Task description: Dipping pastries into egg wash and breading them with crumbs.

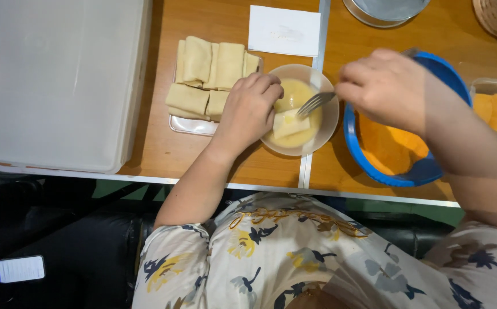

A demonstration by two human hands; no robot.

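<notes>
**Carefully now: a soft roll in wet batter**

Carefully, because the roll (289, 123) you are working lies in the bowl (328, 123), half sunk in pale yellow liquid, likely beaten egg. It looks like a thin folded wrapper around a filling, so judge it soft, light and easily torn, and slick wherever the liquid has coated it. Lift it from beneath or by its short ends; squeezing the middle could split the fold.

Your right hand (383, 86) is closed around the handle of a metal fork (315, 103), tines down at the roll's upper edge. Let the tines slide under rather than stab. Your left hand (249, 111) curls over the bowl's left rim, fingers bent against it, steadying it; whether the fingertips touch the roll itself cannot be told.

The bowl is small, round, smooth and off-white, probably ceramic or hard plastic, stiff and slippery when wet. It sits on a wooden tabletop (162, 149) at a metal seam.

Just left, a shallow tray (188, 125) holds more rolls (211, 71), dry, matte and cream-coloured, stacked touching one another. Just right, a blue bowl (374, 166) holds orange crumbs (394, 146), grainy and loose. Beyond the rolls lies a white paper (284, 30); a large translucent lidded box (59, 80) fills the left side.
</notes>
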